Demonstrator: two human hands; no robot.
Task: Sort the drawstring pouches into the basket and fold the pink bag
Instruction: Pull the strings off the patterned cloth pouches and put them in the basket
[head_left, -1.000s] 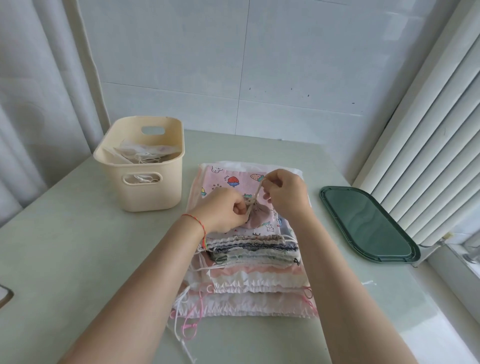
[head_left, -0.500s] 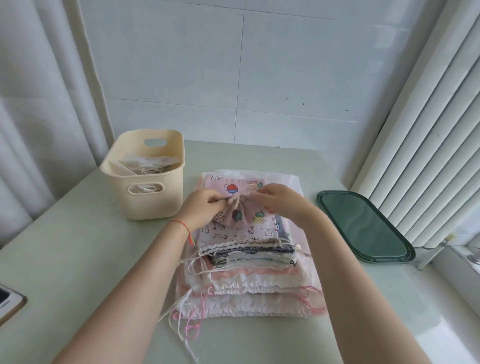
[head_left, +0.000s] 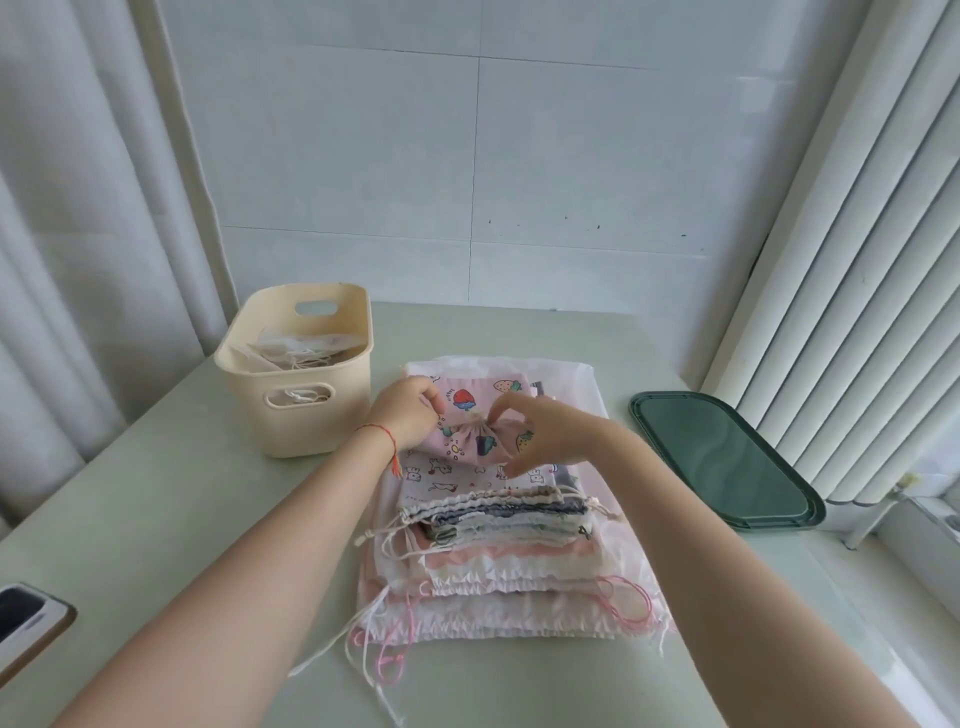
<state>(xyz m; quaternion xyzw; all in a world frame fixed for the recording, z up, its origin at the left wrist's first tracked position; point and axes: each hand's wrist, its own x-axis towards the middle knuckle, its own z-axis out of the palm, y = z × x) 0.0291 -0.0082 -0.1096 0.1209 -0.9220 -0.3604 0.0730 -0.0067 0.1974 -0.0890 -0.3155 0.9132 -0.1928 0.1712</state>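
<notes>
1. The basket (head_left: 301, 395) at ten o'clock is plain cream; the pouches inside it (head_left: 306, 345) look white with pale strings.
2. The top pouch (head_left: 475, 415) at the centre is pink, printed with red strawberries, a yellow one and small dark fruit.
3. Under it lies a white pouch (head_left: 447, 475) with small line-drawn animals.
4. The stack (head_left: 498, 551) at six o'clock shows gathered edges in cream, navy, grey, peach-pink and white — its cords white and bright pink.
5. The tray (head_left: 727, 462) at three o'clock is dark green.
6. The table (head_left: 156, 519) is pale green.
7. The left wrist wears a string bracelet (head_left: 382, 436) — red with an orange tail.
</notes>
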